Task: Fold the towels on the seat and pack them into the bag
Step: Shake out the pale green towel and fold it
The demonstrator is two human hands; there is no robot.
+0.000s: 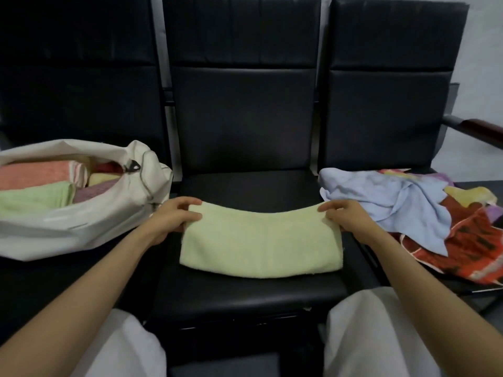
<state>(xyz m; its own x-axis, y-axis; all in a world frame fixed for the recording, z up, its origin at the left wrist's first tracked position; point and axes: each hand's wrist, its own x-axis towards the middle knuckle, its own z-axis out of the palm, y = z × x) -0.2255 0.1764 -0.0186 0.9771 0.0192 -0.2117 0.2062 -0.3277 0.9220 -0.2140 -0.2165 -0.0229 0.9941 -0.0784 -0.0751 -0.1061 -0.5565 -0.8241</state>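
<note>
A folded pale-green towel [261,240] lies flat on the middle seat [245,186], dead centre. The left hand [174,217] pinches its far corner at ten o'clock, the right hand [347,216] the far corner at two, with fingers curled over the edge. The white bag [81,227], holding folded towels [35,197], sits at nine o'clock — a loose towel pile [394,202] lies at three.

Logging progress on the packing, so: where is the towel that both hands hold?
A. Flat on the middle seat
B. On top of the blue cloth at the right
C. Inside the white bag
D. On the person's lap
A: the yellow-green towel lies folded on the middle seat, with the left hand and the right hand gripping its far corners.
</note>
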